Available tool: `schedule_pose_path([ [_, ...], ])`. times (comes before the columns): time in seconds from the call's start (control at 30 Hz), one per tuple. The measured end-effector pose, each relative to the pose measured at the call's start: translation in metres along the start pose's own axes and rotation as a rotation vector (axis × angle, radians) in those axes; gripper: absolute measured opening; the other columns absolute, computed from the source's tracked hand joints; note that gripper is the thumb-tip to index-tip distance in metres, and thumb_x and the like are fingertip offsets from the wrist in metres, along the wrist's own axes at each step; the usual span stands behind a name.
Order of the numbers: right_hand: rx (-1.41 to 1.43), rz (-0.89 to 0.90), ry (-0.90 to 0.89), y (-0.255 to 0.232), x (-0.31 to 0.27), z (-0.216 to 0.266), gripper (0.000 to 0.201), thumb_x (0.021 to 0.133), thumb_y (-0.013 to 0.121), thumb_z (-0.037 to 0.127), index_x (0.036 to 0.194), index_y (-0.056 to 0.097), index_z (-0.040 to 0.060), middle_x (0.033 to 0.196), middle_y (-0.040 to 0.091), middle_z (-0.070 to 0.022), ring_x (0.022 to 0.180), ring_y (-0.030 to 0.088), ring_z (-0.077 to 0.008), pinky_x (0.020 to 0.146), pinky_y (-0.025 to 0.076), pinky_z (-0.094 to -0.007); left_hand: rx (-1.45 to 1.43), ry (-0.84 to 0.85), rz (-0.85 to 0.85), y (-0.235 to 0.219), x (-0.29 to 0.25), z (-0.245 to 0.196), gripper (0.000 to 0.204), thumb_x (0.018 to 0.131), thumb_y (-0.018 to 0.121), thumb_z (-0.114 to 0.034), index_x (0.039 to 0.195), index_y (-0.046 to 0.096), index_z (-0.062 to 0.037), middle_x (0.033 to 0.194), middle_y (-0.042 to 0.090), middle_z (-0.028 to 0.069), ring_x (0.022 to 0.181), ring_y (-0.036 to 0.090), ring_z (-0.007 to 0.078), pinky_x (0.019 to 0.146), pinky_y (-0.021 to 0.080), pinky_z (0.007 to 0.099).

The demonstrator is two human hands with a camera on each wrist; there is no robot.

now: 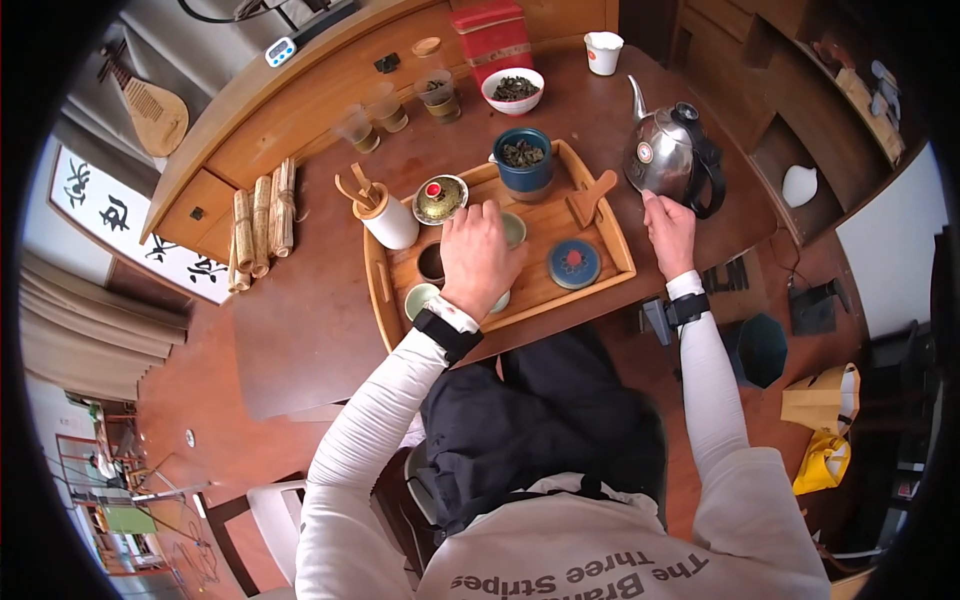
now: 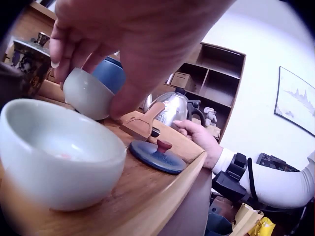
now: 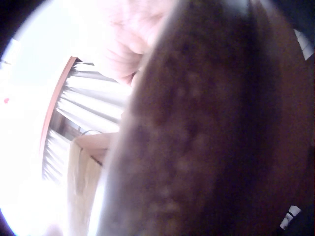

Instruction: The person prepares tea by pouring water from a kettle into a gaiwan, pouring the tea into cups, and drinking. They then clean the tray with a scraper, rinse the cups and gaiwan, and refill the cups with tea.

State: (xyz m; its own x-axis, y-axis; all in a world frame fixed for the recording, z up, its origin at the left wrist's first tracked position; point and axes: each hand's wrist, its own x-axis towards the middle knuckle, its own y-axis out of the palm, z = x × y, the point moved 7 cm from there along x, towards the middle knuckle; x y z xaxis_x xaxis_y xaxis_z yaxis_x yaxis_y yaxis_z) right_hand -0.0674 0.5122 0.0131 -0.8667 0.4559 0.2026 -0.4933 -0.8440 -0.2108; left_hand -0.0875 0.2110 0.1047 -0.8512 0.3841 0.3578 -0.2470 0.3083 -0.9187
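Note:
My left hand (image 1: 480,258) is over the wooden tray (image 1: 380,290); in the left wrist view its thumb and fingers (image 2: 110,44) pinch a pale cup (image 2: 88,93). Another pale cup (image 2: 64,157) stands nearer that camera. Under and beside the hand are a dark cup (image 1: 431,263) and a pale green cup (image 1: 420,298). My right hand (image 1: 668,232) rests at the table beside the base of the steel kettle (image 1: 665,150), its fingers loosely bent; whether they touch the kettle is unclear. A large blurred dark surface (image 3: 197,123) hides much of the right wrist view.
The tray holds a blue pot (image 1: 524,175), blue lid (image 1: 574,263), wooden scoop (image 1: 588,203), patterned lidded bowl (image 1: 440,200) and white tool holder (image 1: 390,222). Behind stand a leaf bowl (image 1: 513,92), red tin (image 1: 492,40), paper cup (image 1: 603,54) and clear cups (image 1: 388,110). Bamboo bundles (image 1: 262,222) lie left.

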Motion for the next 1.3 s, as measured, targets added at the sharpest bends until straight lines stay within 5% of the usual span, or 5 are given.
schedule_pose_path([
  [0.5, 0.161, 0.015, 0.088, 0.005, -0.001, -0.002, 0.046, 0.103, 0.065, 0.028, 0.063, 0.053, 0.0081, 0.056, 0.043, 0.0072, 0.05, 0.036, -0.002, 0.047, 0.024, -0.0239, -0.135, -0.267, -0.192, -0.049, -0.066, 0.054, 0.053, 0.088, 0.07, -0.024, 0.136, 0.059, -0.0031, 0.12, 0.063, 0.0192, 0.112, 0.058, 0.0395, 0.097, 0.048, 0.0483],
  [0.6, 0.161, 0.028, 0.075, 0.006, -0.001, 0.002, 0.046, 0.103, 0.066, 0.027, 0.063, 0.052, 0.0091, 0.056, 0.042, 0.0078, 0.049, 0.036, -0.0019, 0.046, 0.024, -0.0232, -0.231, -0.507, -0.012, -0.05, -0.093, 0.104, 0.049, 0.098, 0.059, -0.026, 0.14, 0.057, -0.0015, 0.126, 0.063, 0.0228, 0.112, 0.064, 0.0398, 0.098, 0.05, 0.0469],
  [0.83, 0.106, 0.053, 0.052, 0.007, -0.002, 0.003, 0.044, 0.103, 0.066, 0.027, 0.065, 0.054, 0.0076, 0.058, 0.045, 0.008, 0.053, 0.038, -0.0018, 0.049, 0.026, -0.0233, -0.54, -0.455, 0.209, -0.018, -0.089, 0.117, 0.053, 0.099, 0.051, -0.036, 0.136, 0.056, 0.0018, 0.131, 0.062, 0.0274, 0.12, 0.056, 0.0419, 0.106, 0.045, 0.0465],
  [1.13, -0.418, 0.49, -0.585, 0.063, -0.062, 0.141, 0.021, 0.087, 0.081, 0.021, 0.099, 0.075, 0.0048, 0.084, 0.069, -0.006, 0.076, 0.064, -0.0217, 0.071, 0.052, -0.0343, -0.618, -0.498, 0.221, -0.013, -0.088, 0.1, 0.055, 0.096, 0.056, -0.038, 0.131, 0.056, 0.0049, 0.122, 0.064, 0.0326, 0.122, 0.055, 0.0472, 0.106, 0.045, 0.0495],
  [1.3, -0.644, 0.689, -0.713, 0.084, -0.071, 0.12, 0.023, 0.086, 0.079, 0.022, 0.101, 0.076, 0.0052, 0.092, 0.069, -0.0092, 0.088, 0.067, -0.0305, 0.079, 0.054, -0.0416, -0.668, -0.467, 0.219, -0.002, -0.094, 0.095, 0.061, 0.096, 0.058, -0.037, 0.133, 0.052, 0.0108, 0.123, 0.063, 0.0361, 0.122, 0.055, 0.049, 0.107, 0.044, 0.0502],
])
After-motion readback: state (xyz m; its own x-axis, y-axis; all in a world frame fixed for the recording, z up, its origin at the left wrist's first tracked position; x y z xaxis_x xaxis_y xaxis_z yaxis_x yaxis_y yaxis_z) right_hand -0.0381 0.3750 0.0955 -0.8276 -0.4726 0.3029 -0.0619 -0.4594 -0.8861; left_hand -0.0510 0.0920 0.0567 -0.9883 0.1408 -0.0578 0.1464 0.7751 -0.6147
